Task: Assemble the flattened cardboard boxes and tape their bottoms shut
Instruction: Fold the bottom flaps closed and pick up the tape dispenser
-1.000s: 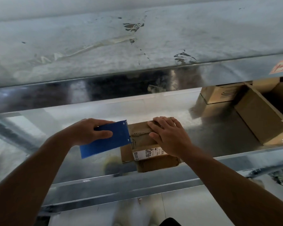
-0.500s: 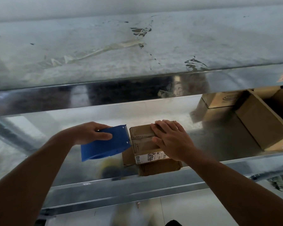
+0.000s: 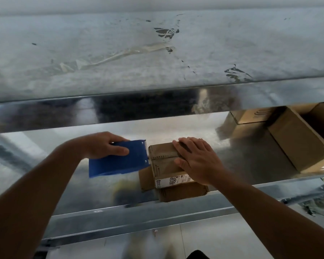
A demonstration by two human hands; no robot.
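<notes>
While the left grip (image 3: 103, 146) curls round a blue dispenser (image 3: 118, 161), thumb on its upper face and fingers over its far edge, the right grip (image 3: 196, 161) lies flat on the box (image 3: 163, 156), fingers straight, slightly spread and pointing to 10 o'clock. The box, small and brown, stands on the shiny metal tabletop (image 3: 82, 187), near its front edge and about mid-picture. Its top flaps are folded in, and the seam between them runs from 9 to 3 o'clock across the top. The dispenser sits at the box's 9 o'clock, its metal end meeting the box's edge right at the seam; whether tape lies on the seam I cannot tell. A white label (image 3: 173, 179) with dark print is on the box's near side, at 6 o'clock, just beside the right wrist. Brown flaps spread out on the tabletop at the box's 6 and 8 o'clock.

At the box's 2 o'clock, well apart, a larger carton (image 3: 295, 143) rests on the tabletop, and a second carton (image 3: 251, 115) with a dark printed mark sits just beyond it at 11 o'clock. Above all this runs a dull grey shelf (image 3: 157, 81) with dark scuffs and a stuck strip of clear tape (image 3: 120, 55); its front lip is mirror-bright. Pale floor (image 3: 213, 238) shows at 6 o'clock below the tabletop's edge.
</notes>
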